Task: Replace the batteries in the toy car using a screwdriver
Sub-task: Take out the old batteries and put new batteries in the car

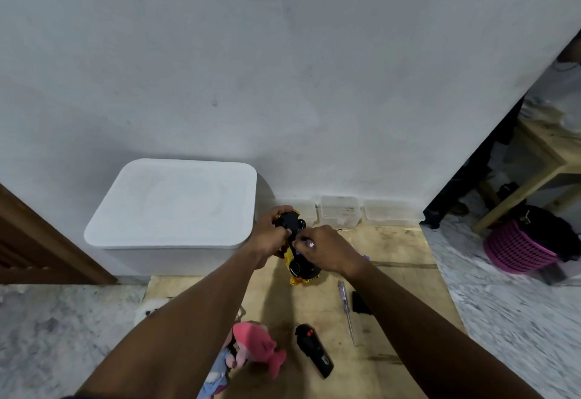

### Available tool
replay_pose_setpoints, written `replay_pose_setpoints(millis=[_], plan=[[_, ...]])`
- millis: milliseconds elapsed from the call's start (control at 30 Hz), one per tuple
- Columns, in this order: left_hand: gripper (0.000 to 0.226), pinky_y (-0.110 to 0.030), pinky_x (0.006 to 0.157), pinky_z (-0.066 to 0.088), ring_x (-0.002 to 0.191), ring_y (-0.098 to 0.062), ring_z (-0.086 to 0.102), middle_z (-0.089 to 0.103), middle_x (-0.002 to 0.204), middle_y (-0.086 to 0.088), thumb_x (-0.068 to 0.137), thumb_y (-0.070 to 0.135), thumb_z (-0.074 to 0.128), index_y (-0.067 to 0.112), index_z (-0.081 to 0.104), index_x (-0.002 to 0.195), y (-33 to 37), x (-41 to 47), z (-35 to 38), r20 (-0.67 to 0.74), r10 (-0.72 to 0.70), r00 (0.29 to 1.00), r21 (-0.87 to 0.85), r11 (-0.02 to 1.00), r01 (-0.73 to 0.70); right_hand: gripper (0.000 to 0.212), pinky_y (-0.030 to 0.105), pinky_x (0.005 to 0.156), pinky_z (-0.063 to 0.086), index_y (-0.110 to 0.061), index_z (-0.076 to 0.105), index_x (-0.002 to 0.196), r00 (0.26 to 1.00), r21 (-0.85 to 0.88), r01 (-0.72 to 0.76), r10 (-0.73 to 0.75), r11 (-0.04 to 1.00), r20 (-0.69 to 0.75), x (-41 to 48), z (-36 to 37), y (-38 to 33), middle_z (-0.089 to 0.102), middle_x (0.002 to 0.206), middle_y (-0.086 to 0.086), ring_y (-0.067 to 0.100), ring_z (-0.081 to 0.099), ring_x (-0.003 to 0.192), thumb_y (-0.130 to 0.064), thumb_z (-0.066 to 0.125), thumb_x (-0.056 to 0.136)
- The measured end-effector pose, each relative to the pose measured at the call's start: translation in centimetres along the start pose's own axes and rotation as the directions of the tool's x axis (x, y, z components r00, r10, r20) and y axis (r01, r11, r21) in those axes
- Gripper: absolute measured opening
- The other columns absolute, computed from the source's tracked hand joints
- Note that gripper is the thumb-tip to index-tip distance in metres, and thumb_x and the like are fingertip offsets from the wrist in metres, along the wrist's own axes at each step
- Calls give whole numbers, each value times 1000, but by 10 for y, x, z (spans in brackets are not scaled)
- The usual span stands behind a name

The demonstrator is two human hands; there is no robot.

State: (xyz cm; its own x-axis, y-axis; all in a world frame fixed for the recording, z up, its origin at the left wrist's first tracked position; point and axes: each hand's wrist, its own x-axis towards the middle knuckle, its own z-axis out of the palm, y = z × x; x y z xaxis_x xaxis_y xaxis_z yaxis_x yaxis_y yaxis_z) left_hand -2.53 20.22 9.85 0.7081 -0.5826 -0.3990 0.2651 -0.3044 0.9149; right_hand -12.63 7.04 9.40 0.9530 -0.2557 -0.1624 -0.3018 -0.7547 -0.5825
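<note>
Stretching both arms forward, a person's left grip [269, 235] curls round the upturned toy car [294, 260]; right grip [327, 249] pinches a small item [309, 244] at the car's underside, screwdriver [345, 310] lying near the car.

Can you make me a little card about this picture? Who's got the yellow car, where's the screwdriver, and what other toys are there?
Toy car: yellow and black, underside turned up
Left hand: grips the car's far end
Right hand: fingers pinch a small object at the car's underside; too small to name
Screwdriver: lying on the wooden board, untouched
Other toys: black remote control, pink plush doll
Behind: white storage box by the wall
</note>
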Motion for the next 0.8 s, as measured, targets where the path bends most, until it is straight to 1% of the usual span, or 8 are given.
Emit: replay_pose_setpoints(millis=[167, 267, 333, 433, 533, 633, 700, 800], plan=[[54, -56, 73, 59, 83, -28, 63, 61, 120, -11, 90, -10, 48, 32, 60, 122, 1, 0, -3, -5, -5, 1000, -5, 1000, 5, 26, 26, 67, 50, -22, 70, 106, 997, 308, -67, 73, 949, -8, -2, 0, 4, 67, 81, -1, 8, 64, 75, -17, 45, 98], [53, -51, 72, 60, 83, -27, 63, 60, 122, -10, 92, -9, 47, 31, 58, 124, 3, 1, -1, -12, -16, 1000, -31, 999, 15, 23, 20, 45, 31, -17, 72, 103, 975, 594, -193, 220, 781, 28, -4, -4, 8, 65, 73, 2, 6, 47, 45, -13, 50, 96], [53, -47, 69, 60, 82, -24, 63, 59, 120, -8, 92, -10, 47, 31, 58, 123, 5, 2, 0, -12, -15, 1000, -41, 999, 14, 17, 19, 44, 24, -18, 71, 105, 964, 678, -225, 262, 700, 49, -6, -7, 16, 67, 73, 2, 7, 37, 42, -13, 60, 93], [53, -50, 69, 60, 83, -21, 63, 58, 114, -3, 91, -11, 48, 32, 59, 121, 8, 5, 2, -12, -14, 1000, -37, 999, 14, 17, 20, 43, 28, -11, 69, 105, 952, 777, -195, 307, 598, 2, -9, -8, 25, 61, 71, 5, 8, 36, 45, -24, 62, 96], [54, -44, 64, 60, 87, -22, 62, 56, 116, -4, 91, -11, 48, 32, 59, 121, 9, 5, 3, -1, -15, 1000, -38, 999, 15, 21, 24, 45, 31, -7, 62, 90, 900, 911, -178, 436, 373, -3, -7, -14, 24, 51, 67, 1, 10, 37, 47, -27, 58, 98], [54, -42, 61, 60, 86, -23, 62, 57, 119, -8, 91, -11, 48, 32, 60, 121, 7, 5, 4, 3, -17, 1000, -42, 999, 17, 17, 30, 52, 41, -9, 58, 82, 873, 960, -198, 482, 199, 81, -6, -19, 20, 56, 69, 6, 15, 47, 53, -18, 51, 95], [55, -40, 60, 59, 86, -23, 62, 57, 120, -8, 91, -12, 47, 31, 59, 122, 7, 5, 5, 0, -16, 1000, -48, 999, 16, 12, 31, 55, 43, -8, 60, 90, 856, 948, -248, 504, 201, 117, -6, -19, 18, 57, 71, 7, 17, 48, 55, -7, 48, 91], [54, -39, 61, 57, 84, -23, 61, 57, 121, -8, 91, -12, 46, 30, 59, 123, 6, 5, 6, -15, -19, 1000, -55, 998, 19, 11, 29, 52, 39, -11, 58, 88, 827, 892, -341, 547, 297, 133, -4, -16, 16, 54, 74, 7, 16, 44, 51, -3, 51, 84]])
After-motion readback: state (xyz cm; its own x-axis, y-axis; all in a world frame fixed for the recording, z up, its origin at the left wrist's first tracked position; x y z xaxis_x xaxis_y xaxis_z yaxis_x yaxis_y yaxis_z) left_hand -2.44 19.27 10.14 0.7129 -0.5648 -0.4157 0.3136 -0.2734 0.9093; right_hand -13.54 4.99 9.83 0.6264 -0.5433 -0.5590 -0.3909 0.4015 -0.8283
